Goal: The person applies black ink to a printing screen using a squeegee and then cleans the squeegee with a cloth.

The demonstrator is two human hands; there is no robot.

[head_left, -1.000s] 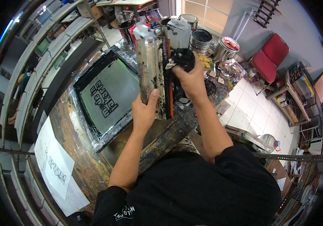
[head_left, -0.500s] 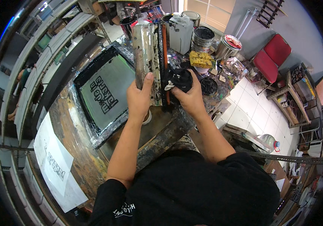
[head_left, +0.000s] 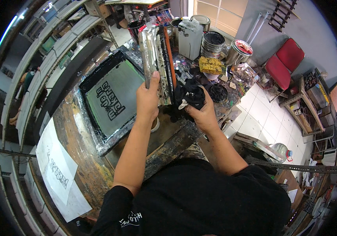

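Observation:
My left hand [head_left: 148, 96] grips a long squeegee [head_left: 152, 59] by its lower end, thumb laid along the ink-stained handle. The squeegee stands upright over the table, its orange blade [head_left: 170, 57] on the right side and smeared with black. In my right hand [head_left: 203, 112] is a bunched black rag [head_left: 192, 95] with a pale edge, close beside the blade's lower part; whether it touches the blade I cannot tell. To the left lies a framed printing screen [head_left: 111, 94] with dark lettering on its grey-green mesh and black ink around the inside.
Paint cans [head_left: 212, 44], a grey jug [head_left: 189, 39] and a yellow sponge [head_left: 210, 65] crowd the table's far side. White printed sheets [head_left: 60, 173] lie at the left edge. A red chair [head_left: 280, 65] stands on the tiled floor at right; shelving [head_left: 58, 43] runs along the left.
The rag and my right hand have moved slightly down along the blade. The squeegee has tilted a little, and the whole view has shifted slightly.

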